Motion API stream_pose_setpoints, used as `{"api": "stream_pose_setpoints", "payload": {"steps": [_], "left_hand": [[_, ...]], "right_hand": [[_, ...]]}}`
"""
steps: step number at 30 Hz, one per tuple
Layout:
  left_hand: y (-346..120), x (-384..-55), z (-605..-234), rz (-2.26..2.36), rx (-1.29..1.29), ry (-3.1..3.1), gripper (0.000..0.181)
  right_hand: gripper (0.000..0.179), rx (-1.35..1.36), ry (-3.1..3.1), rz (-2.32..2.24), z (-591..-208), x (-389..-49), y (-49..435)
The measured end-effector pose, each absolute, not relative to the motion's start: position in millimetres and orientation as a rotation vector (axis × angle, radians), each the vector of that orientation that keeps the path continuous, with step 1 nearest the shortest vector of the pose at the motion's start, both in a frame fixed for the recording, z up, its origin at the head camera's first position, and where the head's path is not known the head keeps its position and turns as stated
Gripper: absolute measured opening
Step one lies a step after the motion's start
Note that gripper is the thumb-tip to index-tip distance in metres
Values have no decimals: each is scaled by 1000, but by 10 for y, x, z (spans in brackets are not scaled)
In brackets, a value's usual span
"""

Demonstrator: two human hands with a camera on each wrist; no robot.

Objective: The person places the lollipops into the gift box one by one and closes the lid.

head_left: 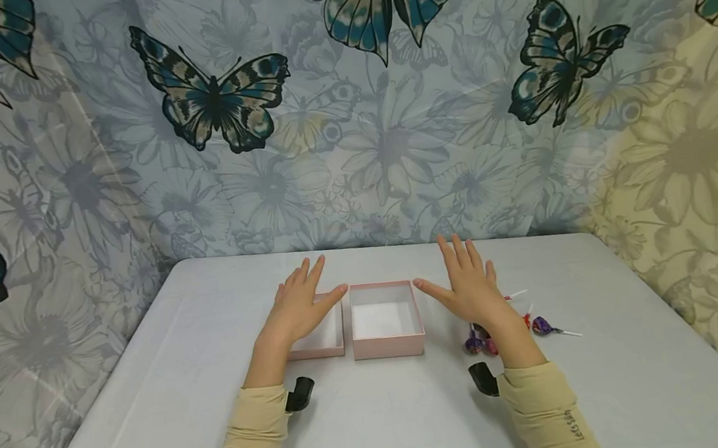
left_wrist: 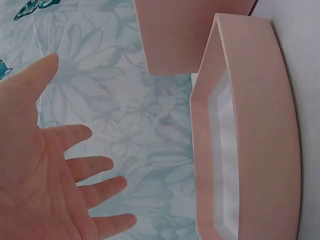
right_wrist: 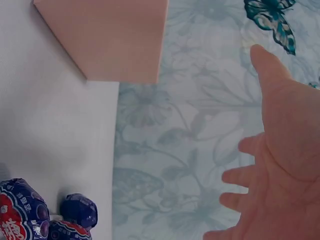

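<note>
An open pink box (head_left: 388, 339) with a white inside stands at the middle of the table. Just left of it lies a shallower pink box lid (head_left: 320, 353), open side up and partly covered by my left hand (head_left: 298, 307). That hand hovers above the lid with fingers spread and holds nothing. My right hand (head_left: 471, 289) is held over the table right of the box, fingers straight and spread, also holding nothing. Beneath and beside the right wrist lie several wrapped lollipops (head_left: 542, 326), some hidden by the arm. Purple-blue lollipop wrappers (right_wrist: 22, 210) show in the right wrist view.
A white-covered table (head_left: 380, 426) carries everything. Behind it hangs a cloth backdrop (head_left: 352, 159) printed with flowers and butterflies, meeting the table's back edge. Black wrist mounts (head_left: 299, 394) sit at both cuffs.
</note>
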State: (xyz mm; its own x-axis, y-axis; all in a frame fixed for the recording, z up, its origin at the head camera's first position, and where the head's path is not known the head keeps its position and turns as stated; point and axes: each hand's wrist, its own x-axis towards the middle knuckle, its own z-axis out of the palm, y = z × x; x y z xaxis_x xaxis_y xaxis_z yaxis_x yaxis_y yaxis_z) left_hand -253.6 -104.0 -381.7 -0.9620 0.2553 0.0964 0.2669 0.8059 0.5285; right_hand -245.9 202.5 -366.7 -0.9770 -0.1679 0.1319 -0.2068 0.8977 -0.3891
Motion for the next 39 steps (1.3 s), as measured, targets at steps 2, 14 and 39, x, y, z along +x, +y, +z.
{"api": "stream_pose_setpoints", "payload": {"steps": [2,14,39], "left_hand": [[-1044,-2544,-3821,-960,-429,-2947,88],[-1062,-2552,-3836,-1400,-415,-2888,82],[-914,-2595,-3955,-1904,-269,-2734,53]], "right_hand": [[98,300,-2957,644,-3666,-2462,2032],[94,353,-2892,789,-3692,-2486,2047],[72,350,-2762,1041,-3636,-2507,2192]]}}
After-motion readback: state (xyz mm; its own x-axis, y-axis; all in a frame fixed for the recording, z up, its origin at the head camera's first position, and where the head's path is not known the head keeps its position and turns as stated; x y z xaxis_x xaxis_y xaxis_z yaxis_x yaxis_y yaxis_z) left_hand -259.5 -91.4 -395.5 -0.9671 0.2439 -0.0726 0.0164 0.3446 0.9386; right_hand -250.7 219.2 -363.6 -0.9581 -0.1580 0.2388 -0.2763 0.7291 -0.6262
